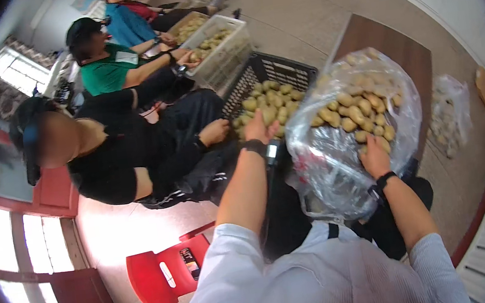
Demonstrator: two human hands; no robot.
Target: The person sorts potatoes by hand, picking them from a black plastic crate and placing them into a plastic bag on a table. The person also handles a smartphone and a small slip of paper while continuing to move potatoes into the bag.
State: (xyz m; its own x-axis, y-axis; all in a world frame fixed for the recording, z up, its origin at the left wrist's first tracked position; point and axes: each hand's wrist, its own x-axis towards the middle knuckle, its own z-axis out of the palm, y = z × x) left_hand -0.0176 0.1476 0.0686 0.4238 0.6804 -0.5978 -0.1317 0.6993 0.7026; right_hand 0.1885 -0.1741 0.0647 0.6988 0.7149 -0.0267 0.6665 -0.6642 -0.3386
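My left hand [259, 127] reaches over the near side of a black plastic crate [299, 73] filled with potatoes [275, 96]. Its thumb and fingers are closed around a potato [269, 115] at the top of the heap. To the right, a large clear plastic bag [331, 162] lies wide at the mouth, with many potatoes [355, 110] piled inside. My right hand [375, 159] is at the near edge of that pile, its fingers closed on a potato [382, 143]. The fingers' far sides are hidden.
A person in black [111, 143] sits at my left with a hand by the crate. Others sit farther back beside a white crate [225, 62] of potatoes. A brown tabletop [390, 48] extends beyond the bag. Another filled bag [450, 114] and a red chair [152, 280] with a phone stand nearby.
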